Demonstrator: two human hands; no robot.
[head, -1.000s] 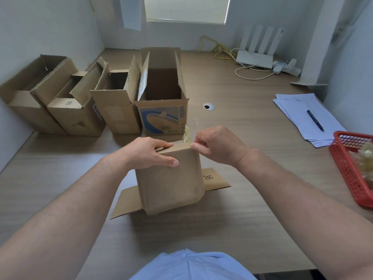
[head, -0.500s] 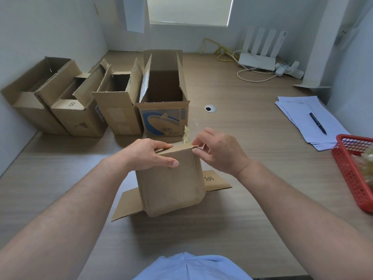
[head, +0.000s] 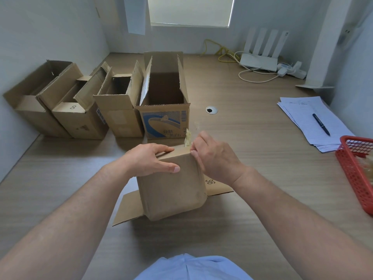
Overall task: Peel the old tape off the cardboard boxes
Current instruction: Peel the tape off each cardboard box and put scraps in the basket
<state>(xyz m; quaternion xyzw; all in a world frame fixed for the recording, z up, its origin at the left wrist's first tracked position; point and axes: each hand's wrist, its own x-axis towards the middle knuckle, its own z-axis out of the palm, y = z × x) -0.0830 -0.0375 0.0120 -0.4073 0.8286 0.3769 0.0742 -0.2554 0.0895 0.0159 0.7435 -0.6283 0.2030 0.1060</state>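
Note:
A small brown cardboard box [head: 171, 190] stands on the wooden table in front of me, its flaps spread flat at the bottom. My left hand [head: 149, 160] grips its top left edge, thumb across the near face. My right hand [head: 214, 156] sits at the top right corner, fingertips pinching at the edge. A curled strip of yellowish old tape [head: 187, 137] sticks up from the top edge just left of those fingers. Whether the fingers hold the strip itself is hidden.
Several open cardboard boxes [head: 119, 110] line the back left, the nearest one [head: 165, 116] printed blue. A red basket [head: 355, 172] stands at the right edge. Papers with a pen [head: 321, 124] lie beyond it. A router [head: 260, 61] and cables occupy the back.
My right hand has shifted slightly and its fingers have curled down onto the box's top right corner. My left hand keeps its grip. The tape strip still stands up.

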